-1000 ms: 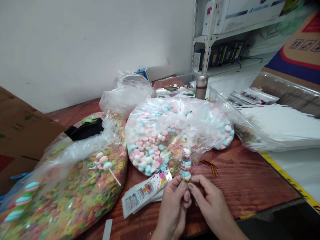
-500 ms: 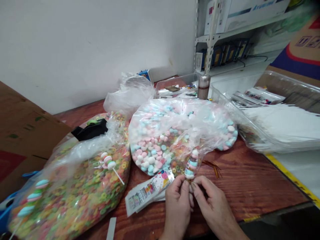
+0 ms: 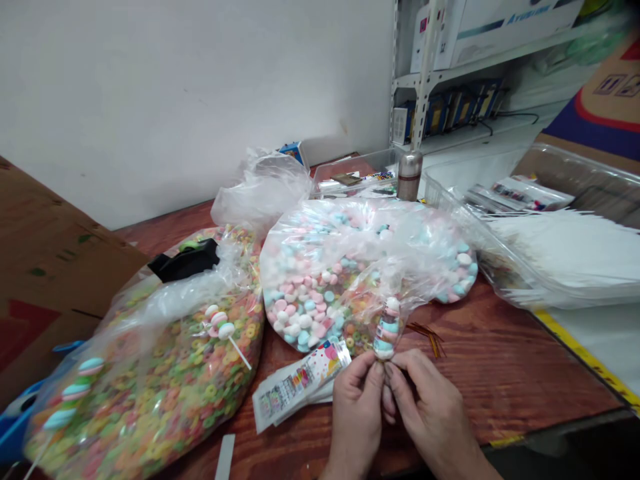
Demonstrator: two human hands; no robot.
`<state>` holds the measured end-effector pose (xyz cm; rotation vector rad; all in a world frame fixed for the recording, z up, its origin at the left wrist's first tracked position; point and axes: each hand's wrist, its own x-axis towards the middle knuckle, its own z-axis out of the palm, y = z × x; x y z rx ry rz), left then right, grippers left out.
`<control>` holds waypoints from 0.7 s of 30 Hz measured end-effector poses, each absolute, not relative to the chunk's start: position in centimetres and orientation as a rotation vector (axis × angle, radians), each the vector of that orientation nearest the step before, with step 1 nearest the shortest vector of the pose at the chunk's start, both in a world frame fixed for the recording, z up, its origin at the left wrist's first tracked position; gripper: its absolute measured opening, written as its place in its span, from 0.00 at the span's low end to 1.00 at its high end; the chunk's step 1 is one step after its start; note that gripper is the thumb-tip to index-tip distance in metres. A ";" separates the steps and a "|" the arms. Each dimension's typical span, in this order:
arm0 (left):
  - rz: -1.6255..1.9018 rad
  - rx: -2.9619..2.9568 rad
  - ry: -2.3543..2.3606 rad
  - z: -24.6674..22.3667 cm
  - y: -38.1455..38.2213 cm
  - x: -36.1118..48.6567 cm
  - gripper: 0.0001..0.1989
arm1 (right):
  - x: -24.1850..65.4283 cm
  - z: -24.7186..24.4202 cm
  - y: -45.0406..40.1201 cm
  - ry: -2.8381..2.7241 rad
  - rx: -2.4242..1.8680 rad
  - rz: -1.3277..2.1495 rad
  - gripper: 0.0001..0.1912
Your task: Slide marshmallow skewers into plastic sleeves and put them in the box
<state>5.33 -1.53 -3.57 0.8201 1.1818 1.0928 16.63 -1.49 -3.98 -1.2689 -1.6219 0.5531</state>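
Both my hands meet at the bottom of a stick of stacked pink, white and blue candies (image 3: 387,331), pinching its lower end. A thin clear wrapper seems to cover the stack, though I cannot be sure. My left hand (image 3: 357,417) and my right hand (image 3: 425,407) hide the stick's base. Just behind them lies a bundle of printed paper labels (image 3: 300,388). Gold twist ties (image 3: 426,338) rest on the table to the right. A large bag of pastel round candies (image 3: 320,280) sits beyond my hands, and a bag of coloured cereal rings (image 3: 150,393) lies to the left.
A reddish wooden table (image 3: 505,380) bears everything. A black tape dispenser (image 3: 185,260) rests on the cereal bag. Behind stand a clear tub (image 3: 355,177) and a metal flask (image 3: 410,175). A clear tray of white sheets (image 3: 560,257) lies right, a cardboard box (image 3: 50,267) left.
The candy stick has gone from slightly tilted to nearly upright, and my fingers have closed in around its base. The whole view has drifted slightly, with the table objects shifting right.
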 end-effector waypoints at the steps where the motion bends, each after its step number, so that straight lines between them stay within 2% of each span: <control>1: 1.096 0.803 1.124 -3.5 -1.5 5.2 0.13 | 16.7 -3.8 -1.4 -1.611 -1.273 0.563 0.10; 3: 1.088 0.775 0.997 -3.3 -1.3 4.9 0.11 | 17.0 -3.4 -1.4 -1.609 -1.260 0.578 0.10; 6: 1.019 0.836 0.872 -2.4 -0.9 3.9 0.16 | 17.5 -2.8 -1.5 -1.695 -1.192 0.597 0.08; 10: 1.008 1.139 0.898 -1.1 -0.6 2.1 0.07 | 18.4 -2.2 -1.8 -1.754 -1.181 0.861 0.08; 15: 0.763 1.832 1.076 -0.9 -0.7 0.6 0.23 | 19.4 -1.6 -1.8 -1.504 -1.236 1.223 0.12; 17: 0.726 1.932 1.174 -1.0 -0.8 0.5 0.27 | 19.4 -1.4 -1.7 -1.397 -1.206 1.376 0.13; 21: 0.830 1.748 1.199 0.3 -1.5 1.4 0.23 | 19.1 -2.4 -2.0 -1.214 -1.093 1.698 0.15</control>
